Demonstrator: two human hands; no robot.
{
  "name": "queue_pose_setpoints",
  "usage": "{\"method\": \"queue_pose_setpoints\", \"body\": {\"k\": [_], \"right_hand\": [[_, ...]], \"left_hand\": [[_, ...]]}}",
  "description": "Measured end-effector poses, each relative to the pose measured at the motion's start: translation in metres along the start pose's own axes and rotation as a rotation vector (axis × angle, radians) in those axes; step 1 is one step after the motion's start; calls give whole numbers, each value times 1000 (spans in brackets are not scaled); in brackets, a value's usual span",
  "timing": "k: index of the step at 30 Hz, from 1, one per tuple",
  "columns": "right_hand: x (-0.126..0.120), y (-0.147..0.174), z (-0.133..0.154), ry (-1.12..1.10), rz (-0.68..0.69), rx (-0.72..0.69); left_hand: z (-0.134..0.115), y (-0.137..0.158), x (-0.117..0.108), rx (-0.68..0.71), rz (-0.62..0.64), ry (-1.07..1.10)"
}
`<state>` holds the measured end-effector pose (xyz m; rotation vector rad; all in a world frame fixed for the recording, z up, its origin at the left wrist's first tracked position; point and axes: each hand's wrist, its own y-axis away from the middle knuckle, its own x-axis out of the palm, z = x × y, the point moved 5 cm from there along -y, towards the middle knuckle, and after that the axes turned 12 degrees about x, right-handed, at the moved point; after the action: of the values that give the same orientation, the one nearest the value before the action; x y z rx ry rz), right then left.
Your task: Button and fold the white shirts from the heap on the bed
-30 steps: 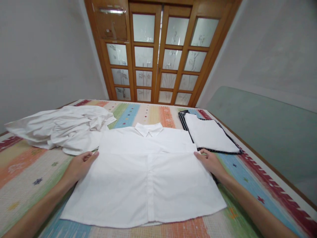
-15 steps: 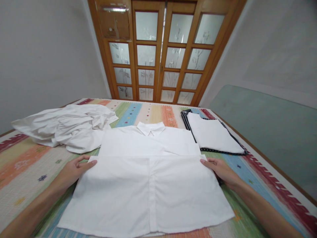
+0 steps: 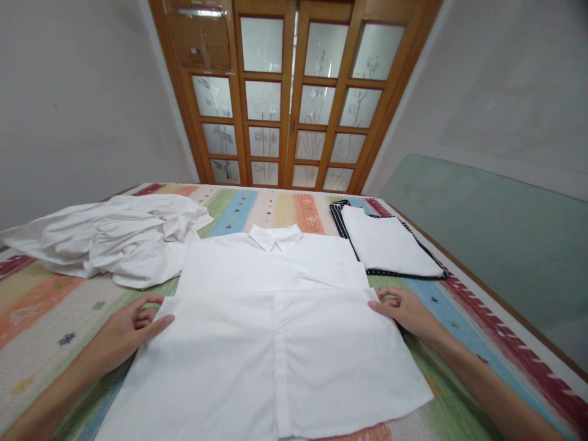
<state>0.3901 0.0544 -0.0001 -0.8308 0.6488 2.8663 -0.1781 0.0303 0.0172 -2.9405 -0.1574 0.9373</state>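
A white collared shirt [image 3: 220,355] lies in front of me with its collar at the far end. Its near half is doubled over along a straight crosswise crease, and the button placket runs down the middle. At the left end of the crease, my left hand [image 3: 133,324] pinches the shirt's edge, thumb on top and fingers curled. My right hand [image 3: 407,312] grips the opposite end of the crease in the same way. Parts of the fingers are hidden by the cloth.
A crumpled white cloth [image 3: 114,236] lies at the left, touching or close to the shirt. Folded white clothing [image 3: 390,242] rests on dark striped fabric [image 3: 337,217] at the right. Beneath everything is a colourful striped cover [image 3: 41,312]. A pale green board [image 3: 487,226] borders the right side.
The view has shifted slightly, so the background sits further left. Both hands stay at the crease ends, the left a little lower in view with its fingers more curled.
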Motion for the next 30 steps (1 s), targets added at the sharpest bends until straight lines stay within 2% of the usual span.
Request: {"method": "queue_pose_setpoints", "body": {"k": [4,8,12,14,16,21,26,30], "right_hand": [[-1,3,-4,62,21,-23],[-1,9,-7,135,15,-39],[-4,19,-5,223,-115,-124],[-8,25,-5,257,-202,-178],[-10,32,-7,250,-231,-205],[-6,39,-19,95,-38,-151],[-7,38,-21,26,53,-141],[-6,38,-19,-27,122,-67]], "left_hand": [[11,3,0,26,0,-79],[9,-1,3,19,-3,-104],[4,-9,0,45,0,-159],[1,-9,-7,68,-38,-229],[-1,-5,-13,53,-64,-289],[-2,10,-7,-136,84,-188],[-11,12,-9,-109,54,-299],[1,12,-11,-156,102,-348]]}}
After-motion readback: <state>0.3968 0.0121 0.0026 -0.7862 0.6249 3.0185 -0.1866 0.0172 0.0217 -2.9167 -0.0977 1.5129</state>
